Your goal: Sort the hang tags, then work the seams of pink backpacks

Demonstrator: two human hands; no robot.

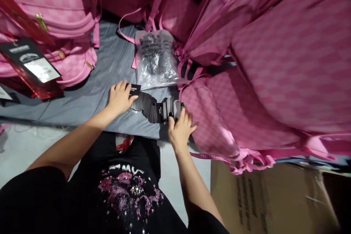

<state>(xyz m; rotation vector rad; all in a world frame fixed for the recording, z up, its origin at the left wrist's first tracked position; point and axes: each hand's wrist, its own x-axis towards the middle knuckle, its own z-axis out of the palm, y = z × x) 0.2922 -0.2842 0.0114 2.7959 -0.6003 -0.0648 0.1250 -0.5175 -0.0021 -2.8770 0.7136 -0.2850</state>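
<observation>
A long fanned row of black tags (155, 108) lies on the grey cloth-covered table (90, 91). My left hand (120, 97) rests on the row's left end, fingers curled over the tags with one tag under the thumb. My right hand (181, 128) presses against the row's right end, fingers spread and partly bent around it. Both hands bracket the row between them. Just behind it lies a clear plastic bag (156, 58) holding more dark pieces.
Pink checkered backpacks are piled at the right (274, 80), at the back and at the left (55, 18), with loose pink straps hanging. A black and white hang tag (33, 62) sits at the left. A cardboard box (268, 197) stands at the lower right.
</observation>
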